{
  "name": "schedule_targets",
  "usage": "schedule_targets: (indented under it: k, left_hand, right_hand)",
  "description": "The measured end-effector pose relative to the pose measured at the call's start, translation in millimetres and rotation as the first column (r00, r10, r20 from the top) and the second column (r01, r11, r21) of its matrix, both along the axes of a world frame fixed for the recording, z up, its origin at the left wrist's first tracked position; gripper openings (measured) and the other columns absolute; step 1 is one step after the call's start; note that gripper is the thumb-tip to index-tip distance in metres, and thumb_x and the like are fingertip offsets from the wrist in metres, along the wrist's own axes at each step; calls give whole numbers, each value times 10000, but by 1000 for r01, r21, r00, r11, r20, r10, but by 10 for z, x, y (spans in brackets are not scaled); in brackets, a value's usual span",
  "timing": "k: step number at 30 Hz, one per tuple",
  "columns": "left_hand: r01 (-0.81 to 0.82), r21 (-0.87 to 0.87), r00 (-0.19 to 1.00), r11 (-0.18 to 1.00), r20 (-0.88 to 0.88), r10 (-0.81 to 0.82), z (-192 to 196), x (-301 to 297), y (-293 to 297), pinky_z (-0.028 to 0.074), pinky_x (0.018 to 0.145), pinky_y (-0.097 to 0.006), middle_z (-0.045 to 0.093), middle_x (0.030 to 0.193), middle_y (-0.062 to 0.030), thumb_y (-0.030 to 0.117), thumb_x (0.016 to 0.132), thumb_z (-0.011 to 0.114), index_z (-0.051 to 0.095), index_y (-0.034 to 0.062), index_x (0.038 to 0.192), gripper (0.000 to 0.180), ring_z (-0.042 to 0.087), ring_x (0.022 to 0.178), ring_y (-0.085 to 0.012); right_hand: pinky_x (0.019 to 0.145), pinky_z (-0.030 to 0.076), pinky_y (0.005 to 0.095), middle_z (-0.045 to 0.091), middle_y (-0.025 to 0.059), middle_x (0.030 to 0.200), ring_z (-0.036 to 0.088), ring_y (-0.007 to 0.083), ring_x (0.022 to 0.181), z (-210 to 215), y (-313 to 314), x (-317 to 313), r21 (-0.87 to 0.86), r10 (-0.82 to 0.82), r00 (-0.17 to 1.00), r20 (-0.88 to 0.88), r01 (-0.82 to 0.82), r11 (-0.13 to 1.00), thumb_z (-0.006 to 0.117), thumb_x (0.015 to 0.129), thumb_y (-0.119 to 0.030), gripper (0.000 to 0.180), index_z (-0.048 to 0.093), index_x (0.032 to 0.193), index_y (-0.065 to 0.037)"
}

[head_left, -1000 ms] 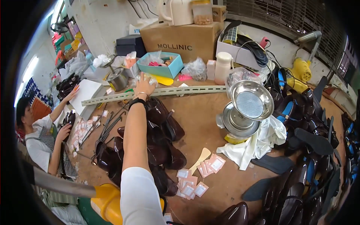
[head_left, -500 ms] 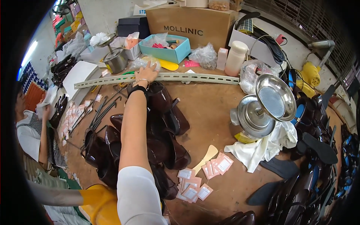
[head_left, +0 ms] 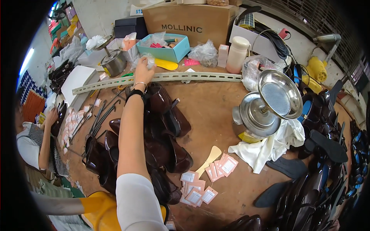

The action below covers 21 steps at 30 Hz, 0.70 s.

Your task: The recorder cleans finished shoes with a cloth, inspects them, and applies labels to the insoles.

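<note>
My left hand [head_left: 144, 72] is stretched far across the table, a dark watch and a bracelet on its wrist. Its fingers are curled on a crumpled clear plastic bag [head_left: 148, 59], just behind a long slotted metal strip [head_left: 200, 77]. What lies inside the bag is too small to make out. Under and beside my forearm stand several glossy dark brown shoes [head_left: 178, 154]. A yellow flat piece [head_left: 166, 64] lies right of the hand, in front of a light blue box [head_left: 173, 52] of small items. My right hand does not show.
Peach-coloured tags [head_left: 194, 192] and a cream shoehorn [head_left: 210, 159] lie mid-table. On the right are a steel dispenser [head_left: 260, 115], a white cloth [head_left: 266, 148] and many dark shoes [head_left: 308, 192]. Black rods [head_left: 101, 117] lie left. A co-worker [head_left: 32, 148] handles a dark shoe at far left.
My left hand has gone from spread fingers to curled ones on the clear plastic bag, shifting slightly. The co-worker's hand has lowered toward a dark shoe. The whole view has shifted a little.
</note>
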<state>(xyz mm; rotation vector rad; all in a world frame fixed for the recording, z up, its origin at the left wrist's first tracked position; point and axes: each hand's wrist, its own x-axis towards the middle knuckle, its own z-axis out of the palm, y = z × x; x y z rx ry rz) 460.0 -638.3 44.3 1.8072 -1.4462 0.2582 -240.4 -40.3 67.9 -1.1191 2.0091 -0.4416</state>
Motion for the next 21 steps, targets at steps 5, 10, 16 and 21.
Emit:
schedule_targets:
  k: [5,10,16,21]
  left_hand:
    - [-174,28,961,984,-212,176,307,-299,182,506,809,-418,669,949,-212,408,668,829,618,-12,1005,578,652,914,-361]
    - [-482,102,853,870,-174,492,309,-428,320,510,813,-444,661,1036,-256,575,592,819,608,1,1115,804,644,971,-405]
    - [-521,353,816,777,-61,575,255,-259,231,511,830,-464,674,1031,-260,532,670,749,708,-7,997,632,658,959,-401]
    - [-445,55,886,894,-114,449,76,-127,214,489,841,-485,666,989,-277,375,732,675,665,27,1101,507,635,939,-430]
  right_hand:
    - [581,401,271,559,51,782,437,134,652,227,-215,245,61,-95,994,52,91,994,670,857,-182,478,516,1276,-12]
    - [602,416,271,590,65,838,454,139,673,44,-69,71,-27,-3,1000,-29,2,1000,662,855,-129,461,511,1271,-3]
    - [736,457,320,619,129,953,527,201,825,218,-226,251,-19,-34,999,27,34,999,642,861,-81,484,482,1309,7]
    - [792,467,339,635,162,996,562,238,885,136,-222,199,-9,-20,999,-32,20,1000,633,868,-90,493,473,1325,4]
